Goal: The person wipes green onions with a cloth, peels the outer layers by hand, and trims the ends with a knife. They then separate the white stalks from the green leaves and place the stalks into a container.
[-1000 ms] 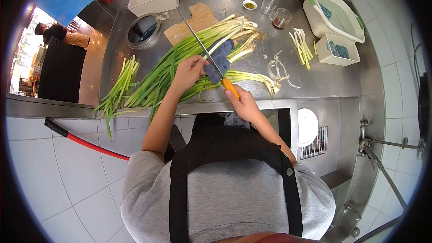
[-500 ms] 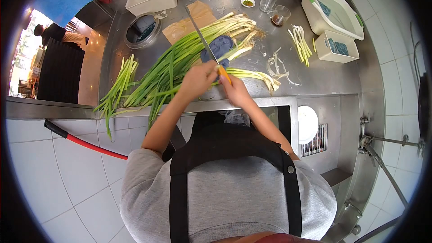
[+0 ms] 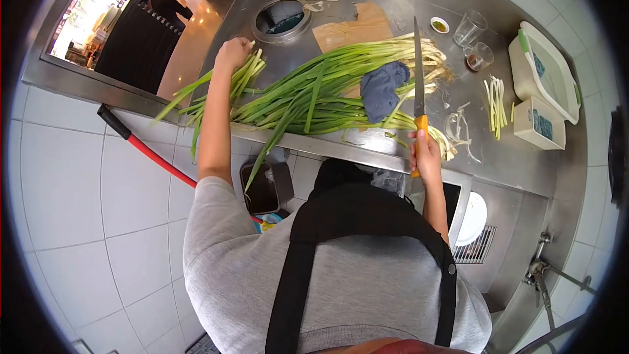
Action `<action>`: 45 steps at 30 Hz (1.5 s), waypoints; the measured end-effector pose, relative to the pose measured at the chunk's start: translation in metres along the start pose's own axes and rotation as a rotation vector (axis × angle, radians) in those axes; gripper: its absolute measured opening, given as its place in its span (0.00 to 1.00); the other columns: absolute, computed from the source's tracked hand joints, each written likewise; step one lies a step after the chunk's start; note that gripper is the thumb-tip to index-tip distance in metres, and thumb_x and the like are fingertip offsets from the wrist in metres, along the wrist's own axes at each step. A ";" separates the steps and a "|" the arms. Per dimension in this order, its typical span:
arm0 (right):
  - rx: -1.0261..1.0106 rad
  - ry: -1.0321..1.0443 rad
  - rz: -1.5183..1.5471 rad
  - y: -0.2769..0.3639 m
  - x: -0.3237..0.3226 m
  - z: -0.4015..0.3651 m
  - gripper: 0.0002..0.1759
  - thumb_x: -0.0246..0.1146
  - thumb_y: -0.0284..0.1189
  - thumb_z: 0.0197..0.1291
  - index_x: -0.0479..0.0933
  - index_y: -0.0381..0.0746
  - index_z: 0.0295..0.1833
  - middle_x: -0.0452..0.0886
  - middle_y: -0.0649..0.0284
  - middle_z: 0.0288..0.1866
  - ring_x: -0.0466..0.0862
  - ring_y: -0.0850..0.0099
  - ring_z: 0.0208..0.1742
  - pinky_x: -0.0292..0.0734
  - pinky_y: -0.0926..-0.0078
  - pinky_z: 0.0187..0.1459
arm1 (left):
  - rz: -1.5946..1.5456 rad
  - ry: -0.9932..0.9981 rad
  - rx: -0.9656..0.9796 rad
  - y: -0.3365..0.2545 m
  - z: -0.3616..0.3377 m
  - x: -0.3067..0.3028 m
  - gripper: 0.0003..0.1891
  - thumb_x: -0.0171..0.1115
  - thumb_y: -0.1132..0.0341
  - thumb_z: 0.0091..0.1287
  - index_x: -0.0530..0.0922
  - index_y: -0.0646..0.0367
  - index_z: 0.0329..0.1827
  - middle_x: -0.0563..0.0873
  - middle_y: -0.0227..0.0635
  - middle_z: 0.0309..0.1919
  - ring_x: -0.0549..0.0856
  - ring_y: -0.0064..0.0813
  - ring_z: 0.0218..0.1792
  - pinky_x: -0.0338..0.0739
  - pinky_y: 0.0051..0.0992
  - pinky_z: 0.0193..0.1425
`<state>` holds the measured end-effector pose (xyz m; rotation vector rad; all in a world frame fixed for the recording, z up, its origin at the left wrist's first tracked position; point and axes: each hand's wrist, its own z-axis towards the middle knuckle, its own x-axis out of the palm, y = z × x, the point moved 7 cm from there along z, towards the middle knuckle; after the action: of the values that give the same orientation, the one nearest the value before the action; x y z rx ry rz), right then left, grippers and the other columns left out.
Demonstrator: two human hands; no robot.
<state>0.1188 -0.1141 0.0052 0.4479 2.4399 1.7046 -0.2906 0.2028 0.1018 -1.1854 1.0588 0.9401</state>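
My right hand is wrapped round the orange handle of a long knife, its blade pointing away from me. Over at the left, my left hand is closed on a green onion above a small pile of green onions; a pale cut end shows by the fingertips and leaves trail out to the left. Between the hands lies a large heap of green onions, roots to the right, leaves hanging over the counter's front edge. A crumpled blue-grey cloth rests on the heap.
Brown paper and a round counter opening are behind the heap. Toward the back right stand two glasses and a small sauce dish. Trimmed white stalks lie near white tubs. Peelings are right of the knife.
My left hand has moved from near the knife to the small pile at the left and closed on a green onion. The knife has swung upright and right in my right hand. The view has shifted.
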 end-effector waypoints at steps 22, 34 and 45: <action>-0.052 -0.487 0.081 -0.019 -0.094 -0.108 0.18 0.50 0.43 0.69 0.73 0.37 0.40 0.64 0.74 0.14 0.62 0.84 0.10 0.56 0.82 0.12 | 0.000 0.315 0.527 -0.355 -0.093 0.211 0.11 0.64 0.64 0.54 0.81 0.63 0.34 0.84 0.49 0.34 0.85 0.48 0.38 0.79 0.40 0.43; 0.031 -0.763 0.209 -0.062 -0.131 -0.198 0.20 0.47 0.43 0.71 0.71 0.36 0.44 0.64 0.71 0.18 0.62 0.82 0.12 0.58 0.83 0.12 | -0.720 0.943 0.487 -0.570 -0.090 0.244 0.18 0.68 0.57 0.56 0.81 0.66 0.21 0.82 0.33 0.15 0.82 0.22 0.18 0.75 0.23 0.23; 0.107 -0.850 -0.207 -0.081 -0.151 -0.206 0.20 0.56 0.41 0.66 0.75 0.32 0.39 0.70 0.64 0.18 0.69 0.74 0.19 0.64 0.74 0.24 | -0.716 1.057 0.813 -0.491 -0.243 0.248 0.17 0.66 0.56 0.61 0.81 0.64 0.39 0.83 0.30 0.22 0.80 0.19 0.23 0.75 0.22 0.30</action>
<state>0.1921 -0.3719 -0.0068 0.7177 1.8581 0.9969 0.2094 -0.1043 -0.0315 -1.1723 1.4384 -0.7486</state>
